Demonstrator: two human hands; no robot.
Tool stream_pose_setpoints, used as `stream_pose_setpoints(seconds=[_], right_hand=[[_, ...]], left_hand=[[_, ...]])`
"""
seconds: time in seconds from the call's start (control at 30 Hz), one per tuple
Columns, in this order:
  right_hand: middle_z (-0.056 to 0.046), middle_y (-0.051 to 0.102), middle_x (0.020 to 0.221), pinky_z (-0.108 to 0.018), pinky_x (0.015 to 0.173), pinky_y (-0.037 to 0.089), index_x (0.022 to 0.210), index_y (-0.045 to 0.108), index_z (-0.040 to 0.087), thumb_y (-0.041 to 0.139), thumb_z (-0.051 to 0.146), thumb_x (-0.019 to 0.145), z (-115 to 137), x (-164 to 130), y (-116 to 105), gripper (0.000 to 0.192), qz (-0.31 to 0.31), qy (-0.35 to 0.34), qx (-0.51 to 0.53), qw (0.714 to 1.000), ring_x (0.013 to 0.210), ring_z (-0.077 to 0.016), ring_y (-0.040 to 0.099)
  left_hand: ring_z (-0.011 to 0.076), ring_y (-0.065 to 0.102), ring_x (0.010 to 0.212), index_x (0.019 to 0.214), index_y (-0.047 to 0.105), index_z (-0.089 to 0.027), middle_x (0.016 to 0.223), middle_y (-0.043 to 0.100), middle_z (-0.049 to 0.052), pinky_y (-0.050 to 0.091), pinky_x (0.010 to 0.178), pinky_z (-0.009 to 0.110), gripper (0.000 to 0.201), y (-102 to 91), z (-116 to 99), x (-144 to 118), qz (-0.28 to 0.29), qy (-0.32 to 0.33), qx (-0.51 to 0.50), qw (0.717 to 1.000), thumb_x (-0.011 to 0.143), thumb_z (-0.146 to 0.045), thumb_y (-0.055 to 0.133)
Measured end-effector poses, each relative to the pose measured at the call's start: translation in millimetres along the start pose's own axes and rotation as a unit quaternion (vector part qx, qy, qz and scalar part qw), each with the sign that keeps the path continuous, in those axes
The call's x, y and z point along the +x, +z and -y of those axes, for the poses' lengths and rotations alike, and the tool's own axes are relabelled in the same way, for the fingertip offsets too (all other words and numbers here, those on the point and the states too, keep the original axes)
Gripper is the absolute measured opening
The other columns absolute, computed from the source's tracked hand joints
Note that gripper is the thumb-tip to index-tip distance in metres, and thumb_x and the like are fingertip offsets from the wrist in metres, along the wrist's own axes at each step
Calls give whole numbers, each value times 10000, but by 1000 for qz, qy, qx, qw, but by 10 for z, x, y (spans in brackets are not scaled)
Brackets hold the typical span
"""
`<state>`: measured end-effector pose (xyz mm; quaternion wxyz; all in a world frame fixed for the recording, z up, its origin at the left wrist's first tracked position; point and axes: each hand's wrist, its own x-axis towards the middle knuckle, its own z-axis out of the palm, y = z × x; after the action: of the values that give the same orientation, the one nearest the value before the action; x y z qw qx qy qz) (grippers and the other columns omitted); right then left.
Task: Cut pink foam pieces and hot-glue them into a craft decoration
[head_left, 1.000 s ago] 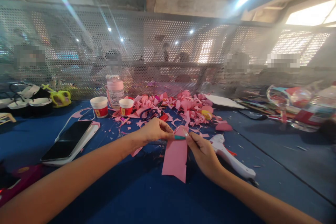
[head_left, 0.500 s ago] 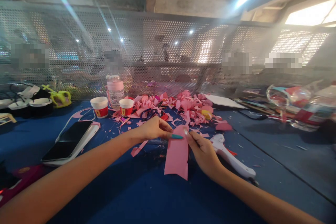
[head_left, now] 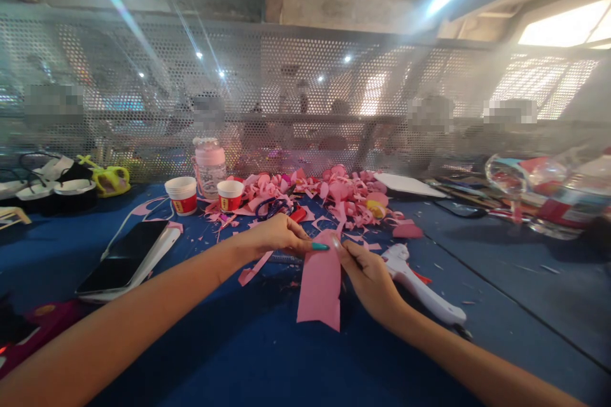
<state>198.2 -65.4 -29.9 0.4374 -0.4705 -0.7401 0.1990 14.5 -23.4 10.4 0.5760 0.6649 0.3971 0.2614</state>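
Observation:
Between my two hands hangs a pink paper strip, rounded at its top, with a notched lower end. My left hand pinches its upper left edge, the thumb with a long teal nail lying across the front. My right hand grips the upper right edge, thumb in front and fingers behind. A narrow pink sliver rises at the top near the right thumb. Beyond the hands lies a heap of pink paper scraps, with dark-handled scissors at its near edge. A white glue gun rests right of my right hand.
Two stacks of red-and-white paper cups and a pink-banded bottle stand back left. A phone lies left on the blue table. A large plastic bottle is at right. A perforated metal screen closes the back.
The pink paper strip has shifted very slightly down and left, and my left thumb has moved a little left on it. Both hands keep their grip.

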Motion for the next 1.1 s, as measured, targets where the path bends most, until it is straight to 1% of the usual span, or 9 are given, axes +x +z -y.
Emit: stream_pose_setpoints(seconds=[0.1, 0.23, 0.37, 0.47, 0.6, 0.8, 1.0, 1.1], right_hand=[[41, 376, 475, -224, 426, 296, 561, 344, 202, 351, 448, 858, 7, -2, -2, 386, 2, -4, -5, 1000, 453, -95, 376], [44, 367, 473, -227, 425, 292, 557, 332, 205, 347, 461, 856, 8, -7, -3, 393, 6, -3, 1, 1000, 447, -96, 372], [43, 382, 468, -226, 422, 300, 563, 336, 209, 345, 458, 859, -2, -8, -1, 387, 13, 3, 21, 1000, 443, -98, 379], [43, 394, 471, -227, 422, 305, 574, 352, 208, 345, 468, 857, -15, -8, 0, 384, 20, 11, 36, 999, 445, -101, 391], [37, 406, 504, -231, 436, 317, 598, 378, 203, 341, 483, 855, -26, -11, 1, 382, 30, 21, 54, 998, 462, -103, 398], [24, 439, 566, -240, 473, 340, 643, 404, 199, 319, 487, 862, -52, -18, 7, 372, 35, 26, 77, 996, 511, -113, 422], [28, 410, 569, -235, 469, 324, 632, 382, 200, 348, 467, 856, -38, -22, 1, 350, 42, 20, 75, 996, 511, -107, 396], [34, 374, 552, -231, 466, 317, 613, 364, 201, 350, 451, 858, 4, -17, -5, 350, 41, 16, 65, 997, 509, -104, 376]], left_hand=[[88, 504, 511, 539, 644, -127, 510, 552, -16, 427, 587, 250, 268, 29, -24, -20, -6, -37, -21, 999, 479, -349, 781], [72, 463, 447, 483, 611, -123, 432, 497, -39, 413, 531, 234, 284, 46, -26, -15, -19, -44, -26, 998, 447, -338, 793], [71, 472, 455, 507, 620, -113, 473, 539, -19, 401, 521, 226, 310, 44, -3, -1, -20, -26, -31, 999, 438, -363, 789], [71, 467, 460, 507, 617, -117, 471, 530, -25, 393, 516, 225, 316, 49, -10, -8, -23, -13, -30, 999, 438, -373, 788], [62, 440, 450, 482, 603, -128, 454, 495, -37, 396, 522, 235, 309, 56, -37, -18, -43, -14, -9, 999, 423, -361, 797], [80, 498, 512, 532, 633, -129, 532, 566, 1, 417, 593, 259, 254, 43, -38, -12, -43, -22, -17, 999, 456, -311, 793], [59, 431, 461, 513, 621, -122, 488, 523, -20, 361, 516, 233, 279, 53, -50, -24, -53, -3, 10, 999, 464, -340, 787], [54, 410, 446, 504, 615, -120, 468, 507, -30, 348, 505, 228, 268, 56, -41, -20, -46, 6, 19, 999, 473, -323, 786]])
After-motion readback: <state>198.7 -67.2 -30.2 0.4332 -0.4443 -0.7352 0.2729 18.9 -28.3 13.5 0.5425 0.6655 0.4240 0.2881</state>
